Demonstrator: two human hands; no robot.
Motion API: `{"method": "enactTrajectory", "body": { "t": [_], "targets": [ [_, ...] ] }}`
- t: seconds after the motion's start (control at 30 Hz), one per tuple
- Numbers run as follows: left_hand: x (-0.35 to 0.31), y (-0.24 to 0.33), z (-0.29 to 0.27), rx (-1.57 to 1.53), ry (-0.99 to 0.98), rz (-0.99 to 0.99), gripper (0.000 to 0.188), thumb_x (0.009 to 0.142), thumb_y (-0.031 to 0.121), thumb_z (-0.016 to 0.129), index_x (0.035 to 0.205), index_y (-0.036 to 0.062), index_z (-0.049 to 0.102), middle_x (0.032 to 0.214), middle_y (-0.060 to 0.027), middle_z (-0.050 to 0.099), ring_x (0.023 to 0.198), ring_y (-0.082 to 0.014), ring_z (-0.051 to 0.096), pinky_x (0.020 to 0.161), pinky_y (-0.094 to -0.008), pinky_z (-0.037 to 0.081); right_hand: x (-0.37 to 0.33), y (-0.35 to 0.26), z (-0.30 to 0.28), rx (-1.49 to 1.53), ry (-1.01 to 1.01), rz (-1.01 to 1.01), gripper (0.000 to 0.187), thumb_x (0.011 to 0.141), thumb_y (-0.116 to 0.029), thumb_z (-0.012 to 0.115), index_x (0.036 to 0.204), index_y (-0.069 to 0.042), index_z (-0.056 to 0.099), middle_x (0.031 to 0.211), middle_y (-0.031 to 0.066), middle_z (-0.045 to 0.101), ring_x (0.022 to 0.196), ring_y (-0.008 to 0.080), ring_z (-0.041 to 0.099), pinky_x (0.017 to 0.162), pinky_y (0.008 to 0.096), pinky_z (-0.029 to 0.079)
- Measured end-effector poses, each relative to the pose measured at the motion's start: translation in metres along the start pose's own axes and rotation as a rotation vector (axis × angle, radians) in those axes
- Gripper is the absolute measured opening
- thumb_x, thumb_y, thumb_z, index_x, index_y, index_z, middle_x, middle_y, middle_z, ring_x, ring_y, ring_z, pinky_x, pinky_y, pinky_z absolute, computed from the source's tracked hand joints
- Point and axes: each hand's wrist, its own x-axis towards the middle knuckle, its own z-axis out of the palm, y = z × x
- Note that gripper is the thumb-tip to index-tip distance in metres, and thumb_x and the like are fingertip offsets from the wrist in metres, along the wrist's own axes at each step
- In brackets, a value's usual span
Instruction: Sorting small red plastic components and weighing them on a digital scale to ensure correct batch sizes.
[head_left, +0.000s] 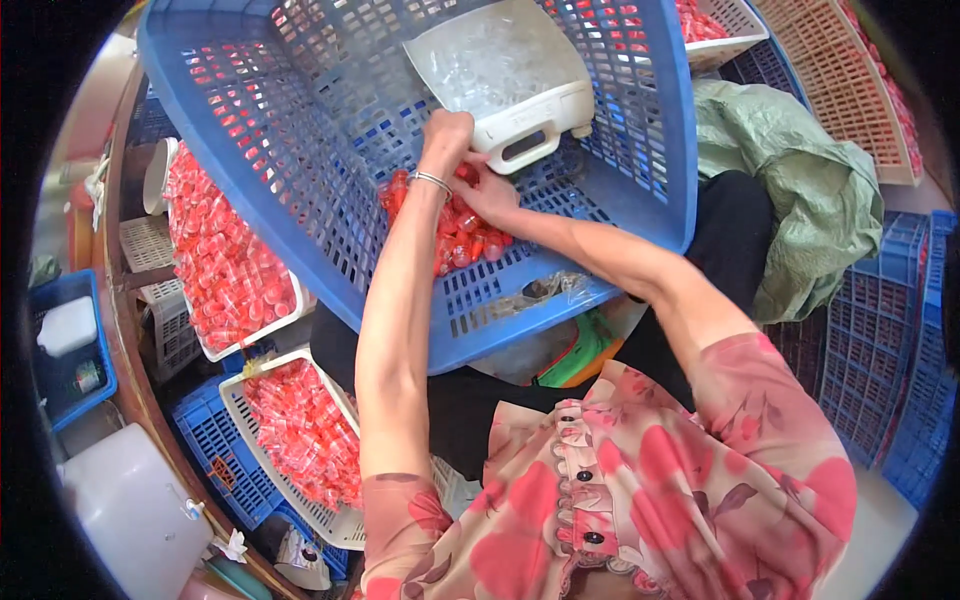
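A big blue plastic basket (400, 345) is tilted in front of me, and both my hands work inside it. My left hand (447, 140) is closed in a fist beside a white plastic tray with a handle (530, 125); what its fingers hold is hidden. Just below it, my right hand (488, 197) pinches a small red plastic piece (466, 174). A pile of shiny red and clear plastic pieces (462, 245) lies under my hands on the basket floor. Small clear plastic pieces (500, 65) fill the white tray.
White crates (296, 300) of red pieces stand at the left, with another crate (330, 520) below them. A crumpled green sack (800, 190) lies at the right, near stacked blue crates (870, 310). A white container (135, 510) sits lower left.
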Motion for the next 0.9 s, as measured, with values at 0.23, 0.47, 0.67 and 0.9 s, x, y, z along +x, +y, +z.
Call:
{"method": "enactTrajectory", "body": {
  "t": [0.23, 0.47, 0.67, 0.9],
  "targets": [
    [-0.024, -0.041, 0.037, 0.1, 0.228, 0.182, 0.029, 0.078, 0.005, 0.048, 0.089, -0.0205, 0.055, 0.085, -0.036, 0.065, 0.071, -0.044, 0.069, 0.062, -0.0463, 0.058, 0.018, 0.022, 0.037, -0.135, -0.13, -0.077, 0.072, 0.086, -0.058, 0.058, 0.133, -0.005, 0.048, 0.126, 0.02, 0.056, 0.118, 0.0291, 0.054, 0.094, 0.0393, 0.044],
    [-0.013, -0.086, 0.049, 0.553, 0.364, 0.21, 0.034, 0.078, 0.008, 0.054, 0.102, -0.0153, 0.052, 0.095, -0.0326, 0.065, 0.08, -0.0405, 0.07, 0.066, -0.0434, 0.059, -0.011, 0.012, 0.091, -0.141, 0.218, -0.459, 0.083, 0.089, -0.053, 0.056, 0.148, -0.003, 0.025, 0.143, 0.0254, 0.036, 0.134, 0.0402, 0.031, 0.11, 0.0454, 0.024],
    [-0.026, -0.096, 0.027, -0.093, 0.018, -0.071, 0.036, 0.085, 0.017, 0.057, 0.103, -0.0144, 0.054, 0.091, -0.024, 0.067, 0.072, -0.0343, 0.07, 0.063, -0.0414, 0.058, -0.05, -0.002, 0.033, -0.324, -0.193, -0.214, 0.097, 0.087, -0.061, 0.052, 0.151, -0.001, 0.01, 0.155, 0.028, 0.011, 0.141, 0.0443, 0.019, 0.115, 0.0542, 0.013],
    [-0.083, -0.085, -0.027, -0.032, -0.113, 0.107, 0.043, 0.1, 0.031, 0.049, 0.117, -0.0085, 0.053, 0.097, -0.0197, 0.068, 0.073, -0.0241, 0.07, 0.061, -0.0363, 0.056, -0.069, 0.005, -0.095, -0.825, -0.51, 0.042, 0.036, 0.09, -0.029, 0.055, 0.112, -0.002, 0.061, 0.115, 0.0273, 0.06, 0.1, 0.0451, 0.061, 0.088, 0.0515, 0.05]
  ]
}}
